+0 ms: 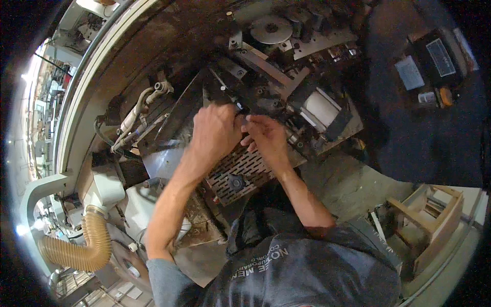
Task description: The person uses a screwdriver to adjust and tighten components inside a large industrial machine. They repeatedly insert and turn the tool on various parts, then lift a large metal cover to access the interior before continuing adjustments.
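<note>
So, what are the hands doing in the head view?

Right bare hand (pixel 271 141) has its fingertips pinched on a small dark piece (pixel 244 122), too tiny to make out what exactly. Left bare hand (pixel 217 129) is curled right beside it, back of the hand up, fingers mostly tucked out of sight, so I honestly can't tell if it's gripping too.

And where's that dark piece?

Between the two hands, near the far side of a grey metal plate with rows of slots (pixel 258 171). A dark, round, knob-like part (pixel 237 182) sits on that plate, closer to the body.

Anything else around?

Yeah, a white roller in a metal frame (pixel 322 108) off right, a flat round metal disc (pixel 271 29) farther back, a tan ribbed hose (pixel 89 251) lower left.
</note>
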Demonstrator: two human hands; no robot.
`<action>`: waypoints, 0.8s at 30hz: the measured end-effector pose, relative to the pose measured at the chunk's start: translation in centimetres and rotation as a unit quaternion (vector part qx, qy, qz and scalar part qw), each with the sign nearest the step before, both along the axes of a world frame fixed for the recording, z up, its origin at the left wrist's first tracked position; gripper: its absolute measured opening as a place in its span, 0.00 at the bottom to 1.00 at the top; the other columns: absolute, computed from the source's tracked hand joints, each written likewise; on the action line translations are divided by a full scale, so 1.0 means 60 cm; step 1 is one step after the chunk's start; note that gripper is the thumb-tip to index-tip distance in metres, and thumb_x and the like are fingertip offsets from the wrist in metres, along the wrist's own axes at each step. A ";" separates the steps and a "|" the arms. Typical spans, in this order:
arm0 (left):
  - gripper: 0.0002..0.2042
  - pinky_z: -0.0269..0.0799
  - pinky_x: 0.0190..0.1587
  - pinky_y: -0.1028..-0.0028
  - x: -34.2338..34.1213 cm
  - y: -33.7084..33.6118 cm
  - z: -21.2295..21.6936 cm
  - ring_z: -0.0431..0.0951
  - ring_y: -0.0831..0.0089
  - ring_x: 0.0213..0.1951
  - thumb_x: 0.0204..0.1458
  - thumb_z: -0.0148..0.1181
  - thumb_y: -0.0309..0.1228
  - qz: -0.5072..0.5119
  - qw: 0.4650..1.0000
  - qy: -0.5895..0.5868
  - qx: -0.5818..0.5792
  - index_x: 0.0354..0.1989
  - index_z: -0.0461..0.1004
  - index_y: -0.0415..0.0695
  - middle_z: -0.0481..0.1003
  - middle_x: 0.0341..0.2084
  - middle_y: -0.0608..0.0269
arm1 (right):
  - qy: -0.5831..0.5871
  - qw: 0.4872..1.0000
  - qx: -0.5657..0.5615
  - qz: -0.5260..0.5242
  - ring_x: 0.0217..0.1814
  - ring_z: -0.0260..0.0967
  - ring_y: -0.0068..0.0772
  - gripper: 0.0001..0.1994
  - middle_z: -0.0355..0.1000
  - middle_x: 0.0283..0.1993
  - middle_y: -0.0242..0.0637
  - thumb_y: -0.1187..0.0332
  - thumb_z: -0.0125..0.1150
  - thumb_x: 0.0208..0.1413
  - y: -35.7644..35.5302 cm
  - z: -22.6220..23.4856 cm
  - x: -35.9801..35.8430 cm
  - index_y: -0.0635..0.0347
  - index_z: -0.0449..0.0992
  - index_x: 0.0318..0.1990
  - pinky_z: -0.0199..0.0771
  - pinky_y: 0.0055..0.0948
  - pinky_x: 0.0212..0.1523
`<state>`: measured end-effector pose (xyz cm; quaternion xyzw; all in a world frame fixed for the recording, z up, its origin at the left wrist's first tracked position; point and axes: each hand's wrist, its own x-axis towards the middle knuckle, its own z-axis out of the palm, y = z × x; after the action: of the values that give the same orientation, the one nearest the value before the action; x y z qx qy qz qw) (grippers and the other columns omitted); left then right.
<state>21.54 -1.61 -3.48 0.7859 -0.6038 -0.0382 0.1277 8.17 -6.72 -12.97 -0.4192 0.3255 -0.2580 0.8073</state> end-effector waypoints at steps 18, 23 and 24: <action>0.08 0.79 0.40 0.55 -0.038 -0.156 0.044 0.81 0.45 0.38 0.42 0.61 0.27 -0.164 0.944 -0.170 0.230 0.32 0.78 0.38 0.79 0.31 0.44 | -0.019 0.999 -0.048 -0.014 0.25 0.75 0.22 0.13 0.78 0.36 0.38 0.64 0.55 0.65 0.018 -0.003 -0.064 0.66 0.74 0.48 0.71 0.20 0.22; 0.06 0.79 0.35 0.59 -0.032 -0.113 0.060 0.81 0.49 0.34 0.44 0.64 0.28 -0.189 0.918 -0.219 0.272 0.29 0.78 0.39 0.78 0.29 0.44 | -0.020 0.998 -0.060 -0.018 0.26 0.74 0.20 0.16 0.79 0.38 0.38 0.63 0.56 0.65 0.023 0.004 -0.063 0.67 0.74 0.52 0.72 0.20 0.21; 0.06 0.78 0.34 0.59 -0.018 -0.099 0.051 0.81 0.50 0.33 0.44 0.64 0.28 -0.180 0.922 -0.214 0.268 0.28 0.78 0.38 0.78 0.28 0.44 | -0.018 0.998 -0.058 -0.020 0.26 0.74 0.20 0.16 0.79 0.38 0.38 0.63 0.56 0.65 0.022 0.003 -0.062 0.67 0.74 0.52 0.71 0.20 0.21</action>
<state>20.44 -7.55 -0.39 0.6582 -0.7154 -0.0513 -0.2288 4.43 -5.43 -12.80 -0.4544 0.3036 -0.3000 0.7818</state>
